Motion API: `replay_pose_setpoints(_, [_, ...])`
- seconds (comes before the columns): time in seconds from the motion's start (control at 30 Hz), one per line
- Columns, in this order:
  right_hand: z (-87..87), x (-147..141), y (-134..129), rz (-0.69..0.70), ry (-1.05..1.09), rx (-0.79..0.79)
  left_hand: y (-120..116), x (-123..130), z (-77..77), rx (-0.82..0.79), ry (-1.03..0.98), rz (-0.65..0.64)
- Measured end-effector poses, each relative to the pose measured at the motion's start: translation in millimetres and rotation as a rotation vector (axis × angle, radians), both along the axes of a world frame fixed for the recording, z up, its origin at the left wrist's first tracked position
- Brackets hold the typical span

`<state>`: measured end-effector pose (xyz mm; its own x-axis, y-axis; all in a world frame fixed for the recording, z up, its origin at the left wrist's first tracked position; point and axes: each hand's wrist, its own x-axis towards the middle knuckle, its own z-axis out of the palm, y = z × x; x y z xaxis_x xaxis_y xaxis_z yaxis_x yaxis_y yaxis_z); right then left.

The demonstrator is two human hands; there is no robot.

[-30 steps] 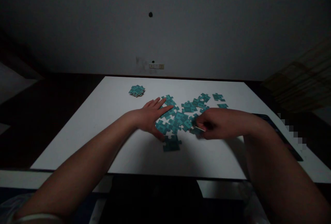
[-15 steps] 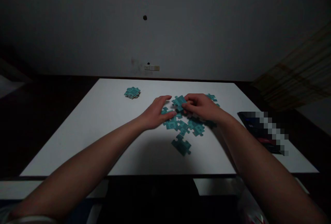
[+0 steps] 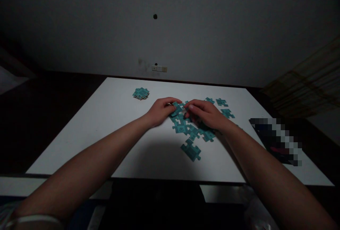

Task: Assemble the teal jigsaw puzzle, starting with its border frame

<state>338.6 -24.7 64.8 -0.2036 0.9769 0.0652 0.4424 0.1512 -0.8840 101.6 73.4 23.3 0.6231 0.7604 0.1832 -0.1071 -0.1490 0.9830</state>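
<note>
On the white desk (image 3: 111, 106), a teal jigsaw piece (image 3: 176, 109) lies between my hands, its long axis slanting toward the far right, with my left hand (image 3: 161, 111) curled and pinching its left end and my curled right hand (image 3: 204, 114) just beside its other end.

The left arm (image 3: 87, 162) and right arm (image 3: 265, 166) stretch forward — the left hand (image 3: 160, 111) and right hand (image 3: 204, 113) curve inward, palms down, their fingertips (image 3: 175, 101) almost meeting.

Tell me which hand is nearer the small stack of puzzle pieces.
Left. The left hand sits to the stack's right, not touching it; the right hand lies farther right, over the loose pieces.
</note>
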Motion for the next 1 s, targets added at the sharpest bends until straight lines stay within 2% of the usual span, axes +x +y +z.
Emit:
replay_pose_setpoints(0.27, [-0.9,1.2,0.4,-0.032,-0.153,0.073,2.8,0.6,-9.1,-0.094,-0.024,-0.032])
replay_pose_setpoints(0.63, [-5.6,3.3,2.2,-0.032,-0.256,0.084,3.6,1.5,-8.4,-0.120,0.000,-0.038])
replay_pose_setpoints(0.77, [-4.5,-0.1,1.8,-0.057,-0.214,0.109,0.8,-0.5,-6.2,-0.053,0.014,-0.038])
replay_pose_setpoints(0.9, [-7.6,-3.8,3.4,-0.086,-0.048,0.109,-1.8,-2.2,-1.7,0.086,0.046,-0.096])
replay_pose_setpoints(1.0, [-11.2,-4.0,5.3,-0.084,0.016,0.098,-0.4,-1.3,-1.4,0.081,0.031,-0.093])
